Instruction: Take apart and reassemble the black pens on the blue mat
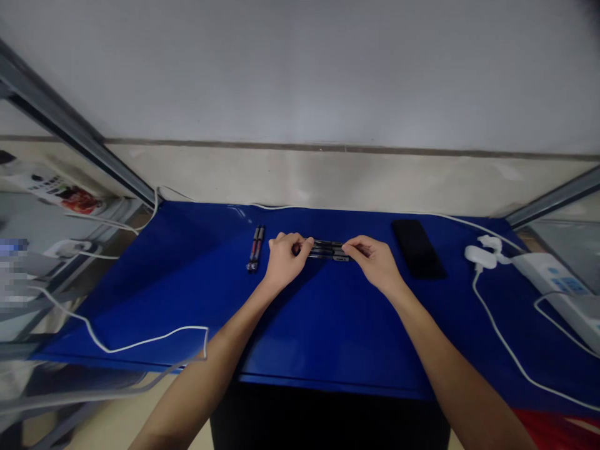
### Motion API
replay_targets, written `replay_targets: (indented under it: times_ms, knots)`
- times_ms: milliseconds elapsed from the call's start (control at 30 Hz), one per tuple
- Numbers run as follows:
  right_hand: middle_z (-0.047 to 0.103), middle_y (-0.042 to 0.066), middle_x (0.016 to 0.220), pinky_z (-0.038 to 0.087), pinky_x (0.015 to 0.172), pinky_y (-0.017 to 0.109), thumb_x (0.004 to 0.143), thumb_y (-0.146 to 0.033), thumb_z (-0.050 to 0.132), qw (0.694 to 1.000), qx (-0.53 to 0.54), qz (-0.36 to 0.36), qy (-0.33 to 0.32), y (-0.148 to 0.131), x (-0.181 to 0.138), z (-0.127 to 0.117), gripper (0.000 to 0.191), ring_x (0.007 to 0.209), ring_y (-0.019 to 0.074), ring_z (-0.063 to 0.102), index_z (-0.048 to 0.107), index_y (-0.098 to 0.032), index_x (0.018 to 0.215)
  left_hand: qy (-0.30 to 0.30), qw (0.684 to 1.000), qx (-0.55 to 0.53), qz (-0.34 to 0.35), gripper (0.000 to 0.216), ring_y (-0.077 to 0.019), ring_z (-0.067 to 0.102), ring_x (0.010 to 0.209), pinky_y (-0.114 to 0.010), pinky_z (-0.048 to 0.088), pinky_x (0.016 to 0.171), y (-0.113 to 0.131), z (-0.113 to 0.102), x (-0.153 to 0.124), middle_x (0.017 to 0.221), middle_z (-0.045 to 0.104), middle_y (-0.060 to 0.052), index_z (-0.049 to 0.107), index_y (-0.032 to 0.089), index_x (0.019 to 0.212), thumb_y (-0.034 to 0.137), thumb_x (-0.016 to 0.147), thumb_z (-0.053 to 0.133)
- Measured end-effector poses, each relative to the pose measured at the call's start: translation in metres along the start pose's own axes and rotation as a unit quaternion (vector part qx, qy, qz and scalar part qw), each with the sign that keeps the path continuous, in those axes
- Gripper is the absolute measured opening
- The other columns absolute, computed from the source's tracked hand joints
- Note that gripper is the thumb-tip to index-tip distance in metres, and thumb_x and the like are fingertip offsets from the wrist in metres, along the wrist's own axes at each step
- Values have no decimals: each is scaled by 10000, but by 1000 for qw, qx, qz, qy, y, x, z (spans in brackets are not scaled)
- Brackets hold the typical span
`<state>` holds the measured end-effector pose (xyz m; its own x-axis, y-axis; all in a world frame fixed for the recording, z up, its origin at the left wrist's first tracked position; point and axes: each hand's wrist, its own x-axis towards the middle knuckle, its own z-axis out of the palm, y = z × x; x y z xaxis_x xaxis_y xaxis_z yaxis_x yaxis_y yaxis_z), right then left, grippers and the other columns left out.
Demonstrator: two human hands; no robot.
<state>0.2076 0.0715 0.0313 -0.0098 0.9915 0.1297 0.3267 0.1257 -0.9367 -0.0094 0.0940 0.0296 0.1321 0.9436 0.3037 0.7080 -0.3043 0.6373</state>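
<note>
Several black pens [327, 250] lie side by side across the middle of the blue tabletop, between my two hands. My left hand [287, 255] is closed around their left ends, with the thumb along the near side. At the right ends, my right hand [368, 255] pinches them between thumb and fingers. Part of the pens is hidden under my fingers. To the left of my left hand, two more dark pens [255, 248] with red markings lie close together, pointing away from me, and nothing touches them.
A black phone [419, 248] lies right of my right hand. Beyond it are a white charger [480, 256] with its cable and a white power strip [557, 284]. A white cable [140, 341] crosses the table's left front near my left forearm. A wall [300, 178] borders the back edge.
</note>
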Motion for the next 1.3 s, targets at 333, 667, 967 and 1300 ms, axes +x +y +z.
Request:
replay_targets:
  times_ms: [333, 667, 967, 1300]
  knots:
    - [675, 36, 684, 518, 677, 336, 886, -480, 583, 999, -33, 9, -13, -2, 0, -2, 327, 676, 191, 651, 690, -209, 738, -7, 1000, 0, 2, 415, -173, 510, 700, -325, 307, 732, 0, 0, 0, 597, 557, 9, 548, 194, 629, 459, 939, 473]
    - [680, 35, 707, 509, 697, 342, 884, -471, 595, 1000, -21, 10, -14, -1, 0, -3, 314, 685, 188, 649, 686, -207, 739, -15, 1000, 6, -3, 419, -175, 511, 703, -322, 308, 725, 0, 0, 0, 602, 562, 7, 541, 193, 631, 464, 941, 464]
    - [703, 33, 801, 513, 696, 333, 819, -440, 685, 1000, -1, 6, -6, -2, 1, -2, 224, 716, 190, 655, 681, -217, 816, -18, 1000, 9, -5, 416, -179, 513, 702, -319, 316, 717, 1, -2, 1, 595, 557, 3, 535, 195, 628, 459, 941, 464]
    - [687, 38, 802, 507, 678, 330, 812, -445, 689, 1000, 7, -1, 17, 2, 1, 1, 227, 715, 196, 640, 673, -219, 832, -32, 999, 22, 22, 398, -178, 496, 720, -326, 286, 731, 2, -3, 0, 632, 573, 4, 541, 190, 666, 447, 959, 456]
